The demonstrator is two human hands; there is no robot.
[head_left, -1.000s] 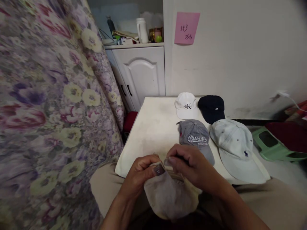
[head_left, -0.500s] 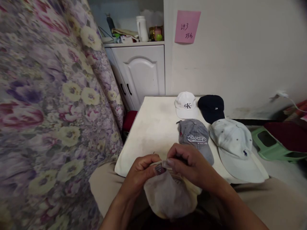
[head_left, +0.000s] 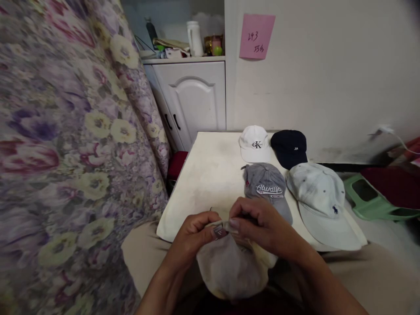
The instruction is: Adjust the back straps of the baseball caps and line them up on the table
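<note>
Head view: you hold the pale beige cap over your lap, at the near edge of the worktop, its crown hanging toward you from your fingers. Your left hand pinches the rim narrowly beside the brown label, and your right hand pinches it just to the right. The fingertips nearly meet, so the relation to watch is that small gap along the rim, which runs roughly left to right; what lies inside the pinch is hidden. Neither hand is clearly nearer, and you cannot tell the cap's long axis while it is bunched. The grey cap lies just beyond your right hand, the pale blue cap at the near right corner, the navy cap by the far right corner, and the white cap beside it along the far edge.
</note>
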